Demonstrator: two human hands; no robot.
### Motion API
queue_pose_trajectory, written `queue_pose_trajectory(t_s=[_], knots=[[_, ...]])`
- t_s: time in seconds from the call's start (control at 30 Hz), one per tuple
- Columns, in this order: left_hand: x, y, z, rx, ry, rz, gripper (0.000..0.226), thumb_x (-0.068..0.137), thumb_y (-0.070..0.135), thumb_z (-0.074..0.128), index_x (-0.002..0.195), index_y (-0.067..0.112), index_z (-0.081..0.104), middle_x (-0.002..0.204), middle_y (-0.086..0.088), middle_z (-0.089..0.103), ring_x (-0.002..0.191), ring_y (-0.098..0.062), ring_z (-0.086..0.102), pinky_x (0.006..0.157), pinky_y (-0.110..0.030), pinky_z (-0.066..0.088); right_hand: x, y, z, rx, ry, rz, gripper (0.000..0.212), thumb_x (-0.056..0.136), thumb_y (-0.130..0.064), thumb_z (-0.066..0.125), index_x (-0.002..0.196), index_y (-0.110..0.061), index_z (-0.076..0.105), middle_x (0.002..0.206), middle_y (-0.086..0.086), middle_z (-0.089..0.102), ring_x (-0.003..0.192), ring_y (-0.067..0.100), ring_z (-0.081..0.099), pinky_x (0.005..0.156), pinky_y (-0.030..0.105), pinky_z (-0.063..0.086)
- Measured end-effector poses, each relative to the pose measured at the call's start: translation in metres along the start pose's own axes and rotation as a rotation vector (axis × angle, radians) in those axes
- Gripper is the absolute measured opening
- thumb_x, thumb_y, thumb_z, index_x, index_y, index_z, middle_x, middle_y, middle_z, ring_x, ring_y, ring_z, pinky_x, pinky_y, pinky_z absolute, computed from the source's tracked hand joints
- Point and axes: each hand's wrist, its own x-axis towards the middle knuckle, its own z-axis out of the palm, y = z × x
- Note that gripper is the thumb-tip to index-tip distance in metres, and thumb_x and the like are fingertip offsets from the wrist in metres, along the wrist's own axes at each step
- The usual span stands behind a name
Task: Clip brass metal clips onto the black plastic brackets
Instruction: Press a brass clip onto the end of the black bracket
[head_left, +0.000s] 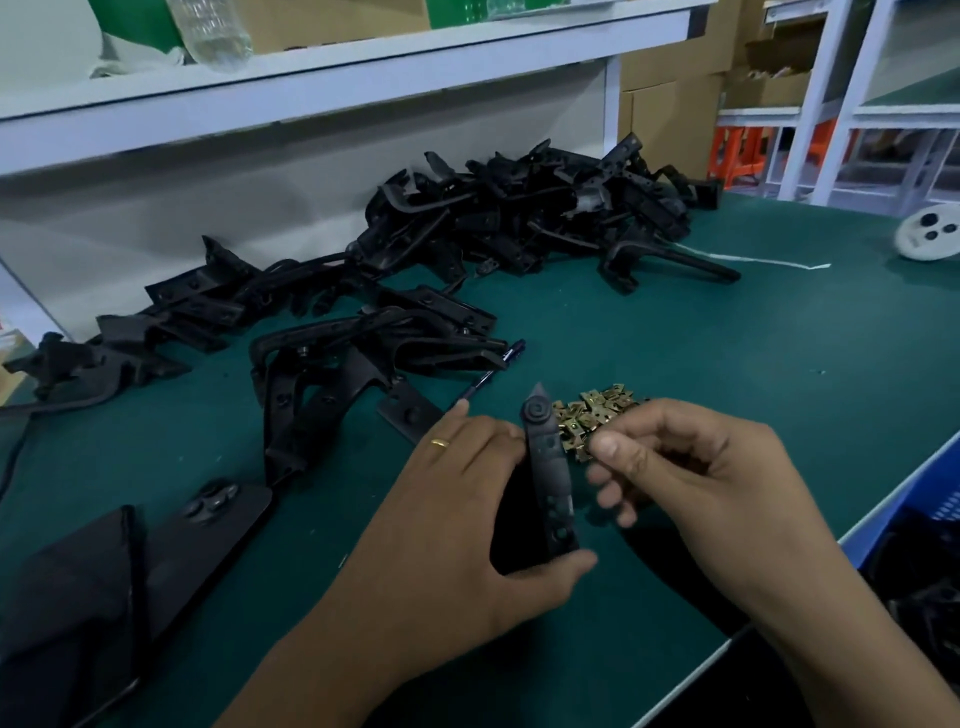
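Workbench (675, 364) topped with a dark green mat, matte and slightly speckled. A white shelf (311, 88) runs over its far edge, carrying a clear plastic bottle (213, 31) and cardboard boxes (332, 21). More cardboard cartons and white racking stand beyond the far right corner.

Near left corner: a flat black panel (93, 597) with round bosses. Along the far edge, from left to centre, a long tangled heap of black plastic brackets (467, 218), angular, ribbed, dull-surfaced; a smaller cluster (332, 374) lies nearer the middle. A dark blue pen (493, 369) lies partly under that cluster.

Left hand (457, 519), gold ring on one finger, grips one black bracket (550, 473) upright above the near edge; thumb under its lower end, fingers behind it. The piece is narrow, with a round spiral boss near its pointed top and holes along its face.

Just beyond it, a small pile of brass clips (592, 413), square, shiny, folded sheet metal, lies on the mat.

Right hand (691, 483), just right of the bracket, fingers curled, thumb and forefinger pinched together over the near side of the pile; whether a clip sits in the pinch cannot be told.

Far right edge: a white round disc (930, 236) with dark holes. Near right corner: a blue crate (924, 519).
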Motion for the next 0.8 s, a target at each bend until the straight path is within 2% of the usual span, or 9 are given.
queue_pose_trajectory(t_s=[0.1, 0.2, 0.3, 0.47, 0.67, 0.8], knots=[[0.003, 0.004, -0.001, 0.024, -0.031, 0.006, 0.065, 0.081, 0.074, 0.064, 0.122, 0.023, 0.059, 0.120, 0.015, 0.052, 0.124, -0.004, 0.049, 0.127, -0.029, 0.015, 0.001, -0.001, 0.001, 0.010, -0.011, 0.039, 0.015, 0.085, -0.025, 0.072, 0.079, -0.011, 0.074, 0.073, 0.012, 0.073, 0.060, 0.020, 0.066, 0.054, 0.026, 0.053], [0.002, 0.007, -0.002, 0.045, -0.037, 0.006, 0.067, 0.082, 0.078, 0.060, 0.121, 0.024, 0.057, 0.121, 0.014, 0.052, 0.125, -0.005, 0.045, 0.125, -0.021, 0.010, 0.000, -0.002, 0.001, -0.032, -0.009, 0.055, 0.019, 0.088, -0.028, 0.072, 0.078, -0.013, 0.074, 0.070, 0.007, 0.073, 0.056, 0.014, 0.063, 0.054, 0.020, 0.049], [0.002, 0.008, -0.002, 0.028, -0.068, -0.009, 0.070, 0.082, 0.084, 0.054, 0.124, 0.028, 0.056, 0.121, 0.018, 0.049, 0.124, -0.004, 0.045, 0.125, -0.025, 0.015, -0.001, -0.004, 0.002, -0.045, 0.006, 0.043, 0.021, 0.091, -0.026, 0.073, 0.075, -0.013, 0.074, 0.065, 0.003, 0.071, 0.053, 0.010, 0.059, 0.053, 0.013, 0.044], [0.002, 0.009, -0.001, 0.044, -0.059, -0.003, 0.073, 0.081, 0.085, 0.053, 0.123, 0.025, 0.058, 0.122, 0.016, 0.051, 0.125, -0.006, 0.044, 0.123, -0.029, 0.019, -0.001, -0.005, 0.002, -0.038, 0.032, 0.073, 0.025, 0.090, -0.027, 0.074, 0.072, -0.010, 0.074, 0.057, -0.001, 0.067, 0.044, 0.003, 0.051, 0.046, 0.009, 0.038], [0.003, 0.011, 0.000, 0.095, -0.067, 0.015, 0.076, 0.083, 0.086, 0.049, 0.122, 0.022, 0.060, 0.122, 0.012, 0.055, 0.125, -0.011, 0.045, 0.123, -0.028, 0.018, -0.001, -0.006, 0.003, -0.084, 0.042, 0.068, 0.028, 0.089, -0.030, 0.075, 0.070, -0.010, 0.072, 0.059, 0.003, 0.068, 0.047, 0.007, 0.052, 0.047, 0.012, 0.039], [0.004, 0.014, 0.001, 0.127, -0.056, 0.029, 0.076, 0.083, 0.084, 0.048, 0.122, 0.020, 0.061, 0.122, 0.009, 0.058, 0.123, -0.012, 0.044, 0.122, -0.028, 0.017, -0.003, -0.003, 0.003, -0.091, 0.107, 0.039, 0.029, 0.087, -0.029, 0.079, 0.067, -0.010, 0.070, 0.053, 0.001, 0.063, 0.046, 0.008, 0.048, 0.046, 0.014, 0.038]])
